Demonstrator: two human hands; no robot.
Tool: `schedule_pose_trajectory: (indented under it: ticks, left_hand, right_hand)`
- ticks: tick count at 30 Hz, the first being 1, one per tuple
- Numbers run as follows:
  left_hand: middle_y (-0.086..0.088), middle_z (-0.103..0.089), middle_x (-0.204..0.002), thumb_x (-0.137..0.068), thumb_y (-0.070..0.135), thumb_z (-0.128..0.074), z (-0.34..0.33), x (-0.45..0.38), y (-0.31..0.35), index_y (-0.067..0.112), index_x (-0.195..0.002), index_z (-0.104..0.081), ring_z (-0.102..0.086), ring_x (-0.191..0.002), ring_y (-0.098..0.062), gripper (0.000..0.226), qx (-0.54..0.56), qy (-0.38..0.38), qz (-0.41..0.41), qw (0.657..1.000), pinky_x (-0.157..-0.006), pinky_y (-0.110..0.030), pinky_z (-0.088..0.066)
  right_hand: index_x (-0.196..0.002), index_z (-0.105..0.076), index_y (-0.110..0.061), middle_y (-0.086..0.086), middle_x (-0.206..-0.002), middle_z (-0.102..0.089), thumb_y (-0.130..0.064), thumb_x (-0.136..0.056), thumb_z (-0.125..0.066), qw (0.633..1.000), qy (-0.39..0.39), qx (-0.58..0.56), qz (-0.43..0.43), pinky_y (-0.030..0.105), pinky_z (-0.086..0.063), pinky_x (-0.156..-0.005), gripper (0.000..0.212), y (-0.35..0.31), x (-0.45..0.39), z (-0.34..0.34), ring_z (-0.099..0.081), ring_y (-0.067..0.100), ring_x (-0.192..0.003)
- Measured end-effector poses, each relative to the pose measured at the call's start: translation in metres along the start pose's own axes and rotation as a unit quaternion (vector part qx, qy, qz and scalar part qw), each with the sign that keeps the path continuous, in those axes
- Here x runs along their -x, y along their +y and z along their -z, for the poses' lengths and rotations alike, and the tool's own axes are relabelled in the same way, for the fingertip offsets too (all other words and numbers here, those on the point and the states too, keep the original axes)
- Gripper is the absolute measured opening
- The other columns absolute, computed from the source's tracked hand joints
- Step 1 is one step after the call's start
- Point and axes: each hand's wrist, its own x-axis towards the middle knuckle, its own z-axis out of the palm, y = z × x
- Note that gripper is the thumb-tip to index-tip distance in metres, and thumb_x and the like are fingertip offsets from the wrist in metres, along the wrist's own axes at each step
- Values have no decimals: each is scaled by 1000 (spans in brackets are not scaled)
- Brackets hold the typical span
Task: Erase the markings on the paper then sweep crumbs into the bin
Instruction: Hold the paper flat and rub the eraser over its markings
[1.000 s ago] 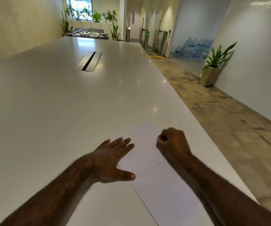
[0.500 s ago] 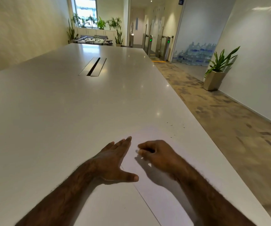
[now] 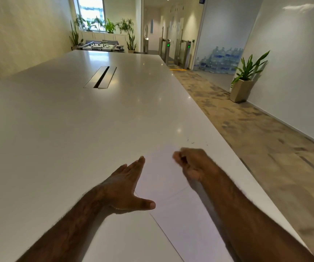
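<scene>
A white sheet of paper [image 3: 173,201] lies on the white table [image 3: 77,140] near its right edge. My left hand [image 3: 126,188] rests flat on the paper's left edge, fingers straight and thumb spread. My right hand [image 3: 192,163] is on the far part of the sheet, blurred, with its fingers curled round a small dark thing that looks like an eraser, mostly hidden. A faint line crosses the paper near my right forearm. A few dark crumbs [image 3: 192,142] lie on the table just past the sheet's far corner.
The table's right edge [image 3: 246,167] runs close beside the paper, with carpeted floor below. A cable slot [image 3: 101,77] sits mid-table, far off. A potted plant [image 3: 244,86] stands by the right wall. No bin is in view.
My right hand slid left across the paper toward my left hand, then moved back right and farther up the sheet. My left hand stayed pressed on the paper's edge.
</scene>
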Motion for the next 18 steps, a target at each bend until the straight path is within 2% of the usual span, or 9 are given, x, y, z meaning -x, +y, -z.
schedule_pose_trajectory:
  ticks: [2, 3, 5, 7, 9, 11, 14, 16, 18]
  left_hand:
    - [16, 28, -155, -64, 91, -49, 1, 2, 1, 26, -147, 31, 26, -132, 5, 132, 7, 0, 5, 1000, -112, -19, 14]
    - [15, 27, -156, -63, 91, -50, 1, 1, 1, 26, -147, 31, 25, -134, 3, 133, 8, 1, 9, 1000, -113, -20, 12]
    - [11, 24, -158, -59, 94, -48, 1, 2, 1, 26, -147, 32, 19, -144, -5, 137, 6, -1, 23, 1000, -118, -25, 6]
    - [6, 19, -161, -55, 97, -46, 1, 0, 1, 25, -147, 32, 12, -149, -12, 140, -1, -8, 32, 999, -122, -31, -1]
    - [7, 19, -161, -53, 97, -45, 1, 0, 0, 26, -147, 32, 11, -149, -13, 141, 0, -12, 39, 999, -122, -33, -4]
    - [9, 20, -161, -51, 99, -46, 1, 0, -1, 30, -146, 33, 12, -149, -13, 141, 8, -10, 46, 999, -123, -37, -6]
    - [12, 22, -159, -53, 98, -46, -1, 1, 0, 30, -146, 32, 14, -149, -11, 139, 8, -10, 45, 999, -123, -36, -3]
    - [12, 21, -160, -54, 98, -46, -1, 1, 0, 31, -147, 31, 15, -148, -11, 138, 11, -2, 42, 999, -123, -35, -2]
    - [10, 20, -161, -55, 97, -47, 0, 0, 1, 29, -148, 29, 14, -149, -11, 138, 8, -3, 37, 999, -123, -34, -2]
  right_hand:
    - [-82, -58, -5, 22, -85, -62, 4, -92, -47, 997, 50, 40, 35, 26, -53, -68, 17, -9, -6, 5, -59, 15, -62]
    - [-84, -60, -5, 26, -92, -65, 3, -92, -48, 999, 12, 44, 20, 31, -56, -74, 17, -7, 0, 1, -62, 16, -67]
    - [-94, -63, 2, 27, -100, -66, 0, -94, -51, 978, -168, 88, -80, 43, -56, -89, 12, 7, 31, -13, -66, 27, -84]
    - [-104, -60, 8, 28, -105, -65, -1, -95, -51, 940, -276, 118, -162, 42, -54, -93, 16, 22, 48, -21, -66, 33, -95]
    - [-113, -54, 13, 30, -110, -62, 2, -94, -50, 953, -243, 39, -178, 38, -58, -86, 22, 27, 37, -22, -69, 33, -93]
    - [-121, -49, 16, 27, -103, -60, 6, -94, -46, 990, -93, -27, -106, 37, -59, -79, 29, 18, 7, -12, -69, 27, -75]
    - [-111, -57, 12, 13, -83, -56, 0, -88, -48, 985, 127, 107, 52, 45, -55, -74, 28, -2, -25, 11, -52, 20, -60]
    - [-89, -59, 7, 14, -76, -54, 3, -86, -45, 991, 73, 99, 59, 41, -49, -67, 14, -4, -9, 6, -52, 21, -61]
    - [-84, -58, 4, 22, -82, -58, 7, -92, -42, 992, -89, 89, 3, 42, -54, -78, 18, 8, 20, -12, -58, 27, -73]
